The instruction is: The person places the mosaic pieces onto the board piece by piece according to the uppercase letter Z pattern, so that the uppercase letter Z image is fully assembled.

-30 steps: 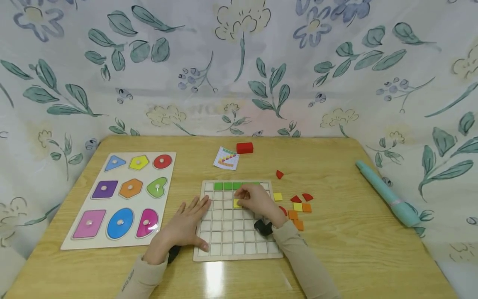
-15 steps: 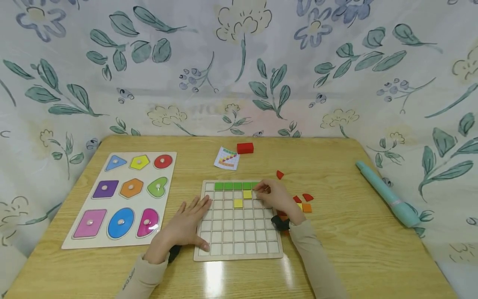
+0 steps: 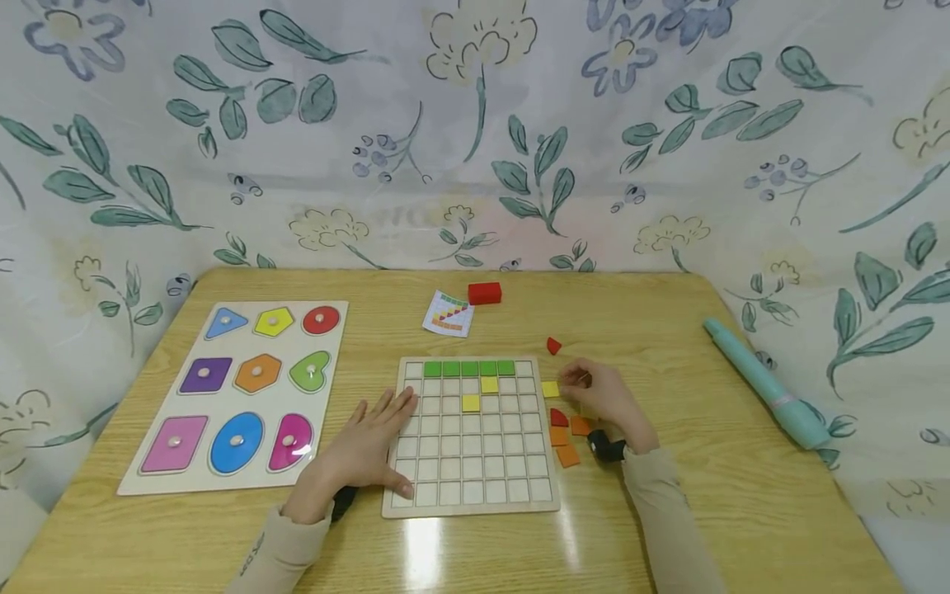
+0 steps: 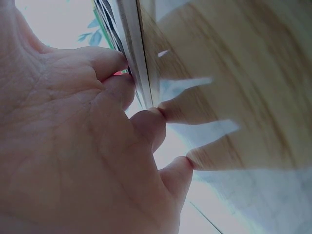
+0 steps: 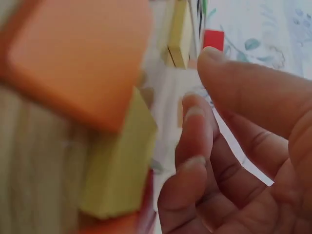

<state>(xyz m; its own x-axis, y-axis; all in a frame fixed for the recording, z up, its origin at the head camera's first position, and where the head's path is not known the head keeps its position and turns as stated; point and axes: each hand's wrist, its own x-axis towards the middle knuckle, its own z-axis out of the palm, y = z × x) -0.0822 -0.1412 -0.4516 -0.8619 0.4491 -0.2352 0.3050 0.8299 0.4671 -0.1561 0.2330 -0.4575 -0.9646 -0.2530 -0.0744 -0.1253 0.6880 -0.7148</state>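
Note:
My left hand (image 3: 364, 454) rests with spread fingers on the left edge of a wooden grid board (image 3: 472, 470). In the left wrist view, its fingertips (image 4: 178, 168) are at the board's edge and the tabletop. Several green square tiles fill part of the board's top row; below them lie a yellow tile (image 3: 489, 385) and another yellow tile (image 3: 471, 403). My right hand (image 3: 604, 396) is just right of the board, by a loose yellow tile (image 3: 550, 388). The right wrist view shows its thumb and fingers apart with nothing between them, near that yellow tile (image 5: 179, 36).
Orange tiles (image 3: 567, 455) and a red quarter-round piece (image 3: 558, 417) lie right of the board. Behind it are a pattern card (image 3: 448, 323) and a red block (image 3: 485, 293). A shape puzzle (image 3: 245, 412) lies left, a teal tube-like object (image 3: 768, 384) far right.
My right hand has left the yellow tiles on the board and moved right, over the loose tiles. Both yellow tiles on the board are now uncovered. The left hand stays put.

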